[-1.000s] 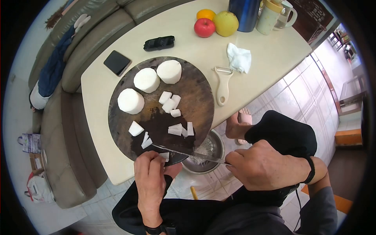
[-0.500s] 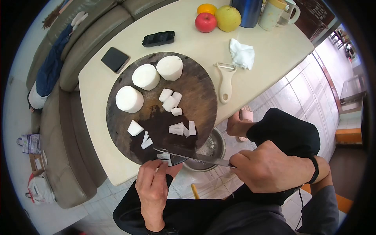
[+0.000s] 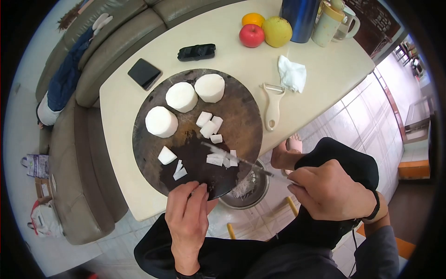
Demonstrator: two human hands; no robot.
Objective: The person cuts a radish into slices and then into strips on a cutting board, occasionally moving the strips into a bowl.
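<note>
My right hand [image 3: 332,190] is closed round the handle of a kitchen knife [image 3: 246,162]. Its motion-blurred blade points left over several white radish slices [image 3: 215,159] on the round dark chopping board [image 3: 241,111]. At the board's near edge, my left hand [image 3: 188,216] has its fingers curled and close together; what lies under them is hidden. Further up the board stand three thick peeled radish chunks [image 3: 161,122], with several smaller cut pieces [image 3: 208,126] nearby. A wedge [image 3: 167,156] and thin slices [image 3: 180,172] lie nearer my left hand.
A metal basin [image 3: 246,201] with pale scraps sits below the board's right edge. On the table [image 3: 118,162] are a peeler [image 3: 273,107], white cloth [image 3: 292,73], phone [image 3: 144,73], black case [image 3: 196,52], apple [image 3: 251,36] and blue flask [image 3: 301,21].
The knife has lifted away from the near edge and swung up and right. Slices beside my left fingers no longer show, and that hand has shifted slightly. The whole view has moved a little.
</note>
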